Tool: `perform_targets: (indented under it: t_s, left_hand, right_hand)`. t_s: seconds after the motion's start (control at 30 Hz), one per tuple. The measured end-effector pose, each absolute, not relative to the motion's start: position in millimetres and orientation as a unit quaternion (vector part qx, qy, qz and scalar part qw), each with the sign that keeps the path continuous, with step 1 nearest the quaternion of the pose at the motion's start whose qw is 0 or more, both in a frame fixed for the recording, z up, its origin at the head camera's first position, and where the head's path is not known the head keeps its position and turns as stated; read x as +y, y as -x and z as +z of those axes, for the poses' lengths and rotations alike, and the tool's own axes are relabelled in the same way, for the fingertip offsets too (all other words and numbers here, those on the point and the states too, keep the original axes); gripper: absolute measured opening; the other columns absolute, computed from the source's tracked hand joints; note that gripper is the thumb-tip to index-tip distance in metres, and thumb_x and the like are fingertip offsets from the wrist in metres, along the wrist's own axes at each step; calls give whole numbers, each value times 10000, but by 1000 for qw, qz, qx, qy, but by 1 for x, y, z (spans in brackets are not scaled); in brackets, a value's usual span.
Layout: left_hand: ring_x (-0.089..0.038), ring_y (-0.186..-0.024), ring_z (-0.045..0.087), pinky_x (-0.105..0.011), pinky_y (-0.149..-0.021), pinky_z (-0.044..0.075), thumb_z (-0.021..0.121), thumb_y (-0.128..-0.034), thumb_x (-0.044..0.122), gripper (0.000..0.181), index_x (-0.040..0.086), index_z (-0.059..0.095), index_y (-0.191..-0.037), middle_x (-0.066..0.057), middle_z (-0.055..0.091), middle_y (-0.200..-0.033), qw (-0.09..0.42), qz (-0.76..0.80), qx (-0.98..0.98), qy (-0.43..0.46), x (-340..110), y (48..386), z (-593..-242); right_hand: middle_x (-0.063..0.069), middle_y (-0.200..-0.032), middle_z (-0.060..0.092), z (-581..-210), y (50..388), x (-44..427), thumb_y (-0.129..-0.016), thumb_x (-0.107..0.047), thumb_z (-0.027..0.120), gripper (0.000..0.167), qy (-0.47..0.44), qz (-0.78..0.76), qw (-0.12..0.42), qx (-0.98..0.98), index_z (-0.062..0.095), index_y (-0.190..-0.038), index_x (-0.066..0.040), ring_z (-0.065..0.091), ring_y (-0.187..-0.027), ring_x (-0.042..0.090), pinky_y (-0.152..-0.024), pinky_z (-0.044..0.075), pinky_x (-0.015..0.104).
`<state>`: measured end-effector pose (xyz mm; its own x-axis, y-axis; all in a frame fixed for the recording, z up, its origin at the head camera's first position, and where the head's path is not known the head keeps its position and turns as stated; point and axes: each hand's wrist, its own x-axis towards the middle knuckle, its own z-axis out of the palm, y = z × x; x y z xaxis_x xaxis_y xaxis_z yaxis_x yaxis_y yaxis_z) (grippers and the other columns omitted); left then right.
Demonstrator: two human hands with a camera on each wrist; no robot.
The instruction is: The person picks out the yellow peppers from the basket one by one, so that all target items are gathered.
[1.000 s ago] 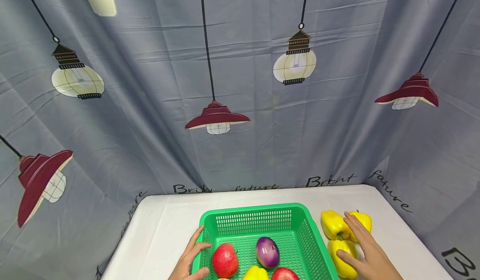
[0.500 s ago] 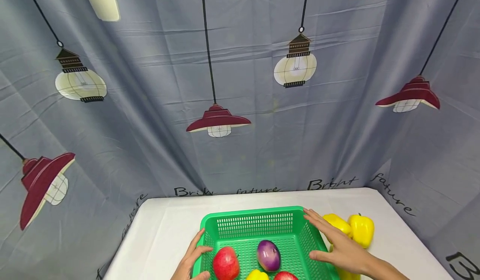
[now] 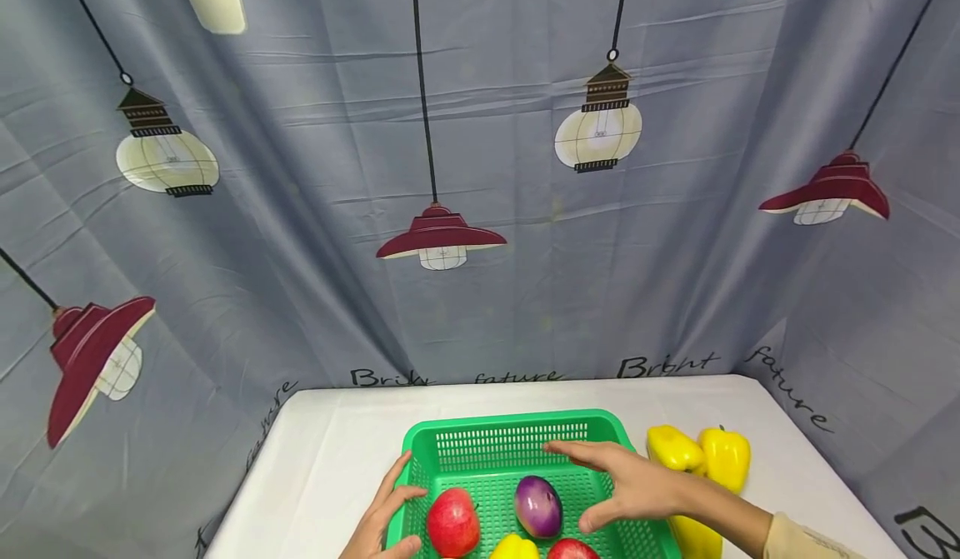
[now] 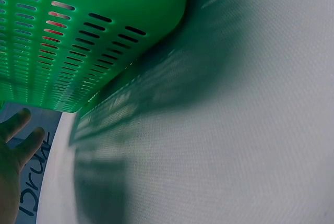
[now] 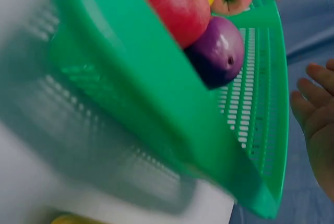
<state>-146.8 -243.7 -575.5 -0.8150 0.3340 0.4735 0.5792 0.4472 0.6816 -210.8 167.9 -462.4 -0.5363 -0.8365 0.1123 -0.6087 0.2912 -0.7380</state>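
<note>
A green plastic basket [image 3: 498, 420] on the table holds a red apple [image 3: 453, 522], a glossy purple egg-shaped fruit or vegetable [image 3: 537, 506], a yellow bell pepper [image 3: 514, 547] and another red apple [image 3: 572, 550]. At the basket's left rim is my left hand [image 3: 378, 519], fingers spread; in the left wrist view its fingers [image 4: 32, 143] look straight beside the slotted wall. My right hand [image 3: 633, 482] hovers above the basket's right part, fingers extended and thumb apart, just right of the purple item. Nothing is in its grasp. The right wrist view shows that palm [image 5: 323, 135] bare.
Several yellow bell peppers [image 3: 725, 459] lie on the white table [image 3: 337, 426] right of the basket, one partly behind my right forearm. A grey-blue curtain [image 3: 480, 309] printed with lamps hangs behind the table.
My right hand has moved left from over the yellow bell peppers, across the basket's right rim, to above its inside. My left hand has stayed at the left rim.
</note>
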Motion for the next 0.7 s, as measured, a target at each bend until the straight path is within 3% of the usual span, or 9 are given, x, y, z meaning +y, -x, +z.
perform_targets:
  t_s: [0.17, 0.3, 0.7]
  left_hand:
    - [-219, -1411, 332, -426, -937, 485, 649, -860, 126, 402, 158, 625, -1260, -162, 202, -1634, 124, -464, -834, 271, -244, 147, -574]
    - [-225, -1410, 337, -420, -943, 477, 655, -853, 140, 402, 147, 642, -1255, -153, 208, -1638, 115, -474, -834, 257, -243, 146, -573]
    - [-197, -1424, 306, -472, -924, 491, 656, -854, 139, 416, 203, 622, -1264, -157, 217, -1632, 137, -446, -840, 276, -245, 147, -574]
  right_hand:
    - [-10, -1507, 486, -466, 216, 149, -888, -287, 799, 859, 477, -410, 226, 743, 330, -1570, -56, 449, -1383, 221, -1091, 401, 353]
    - [-4, -1490, 506, -466, 220, 135, -866, -261, 825, 847, 498, -398, 234, 734, 373, -1542, -25, 466, -1367, 211, -1080, 411, 352]
    - [0, -1477, 522, -466, 235, 99, -837, -255, 853, 784, 552, -347, 259, 713, 465, -1503, -113, 496, -1322, 130, -1025, 468, 345]
